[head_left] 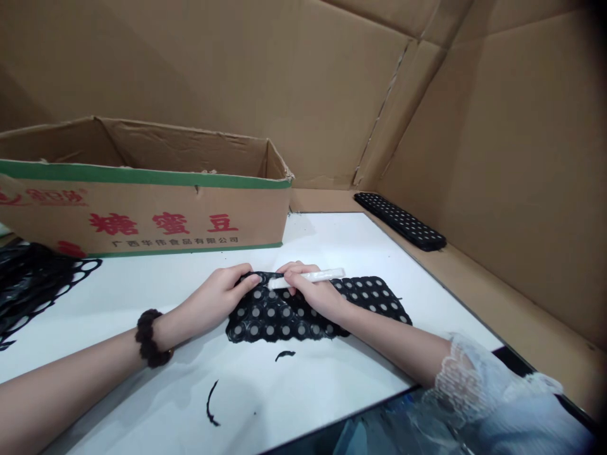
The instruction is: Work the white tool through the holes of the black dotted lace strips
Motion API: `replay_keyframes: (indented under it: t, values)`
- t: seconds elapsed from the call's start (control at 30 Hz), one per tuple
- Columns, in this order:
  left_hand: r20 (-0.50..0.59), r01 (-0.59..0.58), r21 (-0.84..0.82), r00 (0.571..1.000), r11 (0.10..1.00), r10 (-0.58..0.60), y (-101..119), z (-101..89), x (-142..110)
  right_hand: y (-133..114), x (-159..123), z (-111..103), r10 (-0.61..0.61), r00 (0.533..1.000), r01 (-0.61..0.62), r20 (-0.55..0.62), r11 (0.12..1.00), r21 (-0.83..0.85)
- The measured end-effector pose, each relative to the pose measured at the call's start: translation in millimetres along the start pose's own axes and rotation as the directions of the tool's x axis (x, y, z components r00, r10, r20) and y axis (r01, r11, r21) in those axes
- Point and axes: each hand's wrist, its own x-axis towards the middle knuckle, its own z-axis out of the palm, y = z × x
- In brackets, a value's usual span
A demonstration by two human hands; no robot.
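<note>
A black sheet (294,316) with rows of pale round dots lies on the white tabletop. My left hand (227,291) grips its far left edge, thumb on top and fingers curled behind. In my right hand (310,291) is a slim white pen-shaped tool (327,275), its left end resting at the sheet's upper part near my left thumb. I cannot make out the tip. My right hand and forearm hide part of the sheet's middle.
An open cardboard box (190,215) stands at the back left. Black ring-edged scrap (33,284) is heaped at the left. A stack of dotted black sheets (401,221) lies by the right cardboard wall. Thin black trimmings (210,404) lie in front. Cardboard walls enclose the back and right.
</note>
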Motion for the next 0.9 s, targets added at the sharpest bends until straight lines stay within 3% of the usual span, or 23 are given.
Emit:
replay_keyframes:
  t: [0.6,0.77,0.9]
  values:
    - [-0.003,0.015,-0.029,1.000,0.999,-0.015,1.7,0.5,-2.4,-0.1,0.1,-0.3,-0.004,1.000,0.004,0.009,1.000,0.002]
    - [0.044,0.012,-0.157,0.999,0.988,-0.005,-4.0,-1.7,-0.9,-5.9,-2.5,-1.4,-0.056,0.994,0.066,0.091,0.991,-0.117]
    - [0.092,0.067,-0.341,0.995,0.938,-0.038,-3.8,-3.9,0.2,-6.9,-4.4,-2.5,-0.116,0.991,0.125,0.064,0.979,-0.161]
